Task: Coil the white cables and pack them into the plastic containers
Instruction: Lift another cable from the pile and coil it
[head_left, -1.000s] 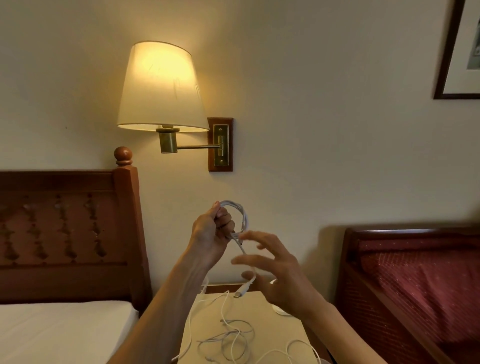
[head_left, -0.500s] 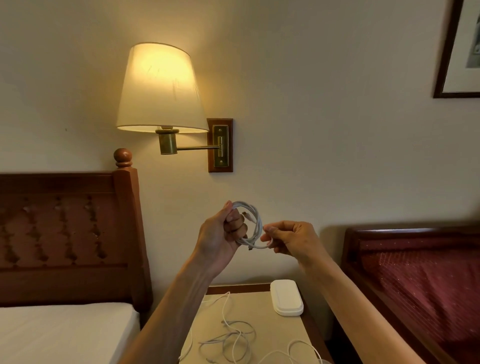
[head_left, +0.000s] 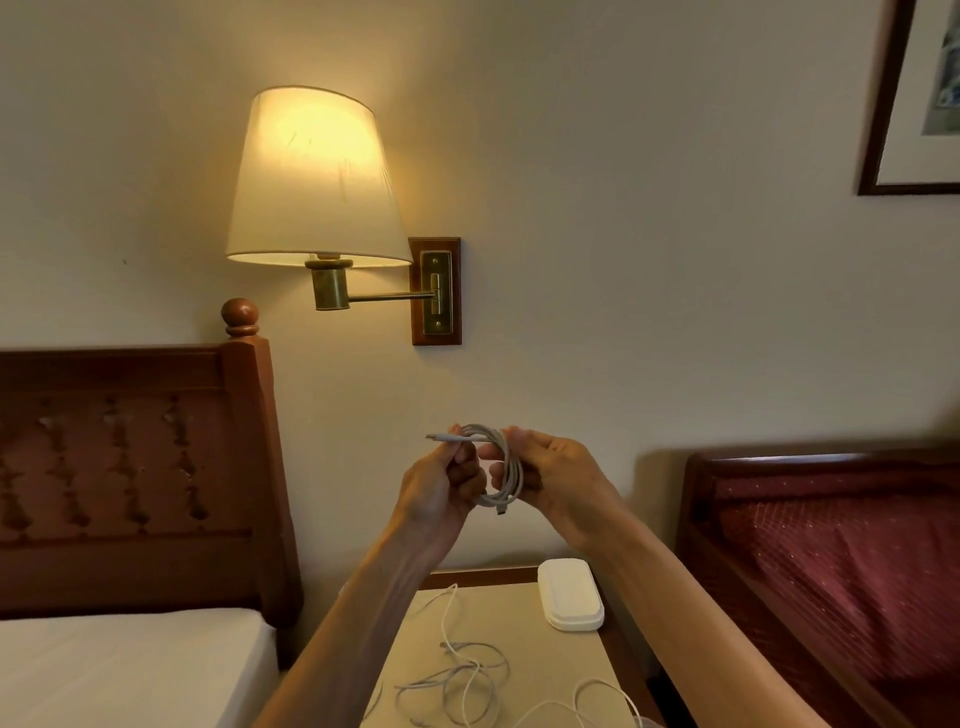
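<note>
Coiled white cable (head_left: 506, 470) between both hands' pinching fingers (head_left: 464, 457).

Two hands are held up in front of a pale wall. The left hand (head_left: 441, 488) and the right hand (head_left: 558, 480) both hold a small coil of white cable (head_left: 501, 467) between them. One plug end (head_left: 439, 438) sticks out to the left over the left hand's fingers. Below them is a table (head_left: 519, 608) with loose white cables (head_left: 467, 675) lying in a tangle on it. A closed white container (head_left: 570, 595) sits near the back of the table. A lit lamp (head_left: 314, 179) hangs on the wall. A wooden headboard (head_left: 135, 478) stands at the left, above a white bed (head_left: 119, 665). A red seat (head_left: 841, 561) is at the right.
</note>
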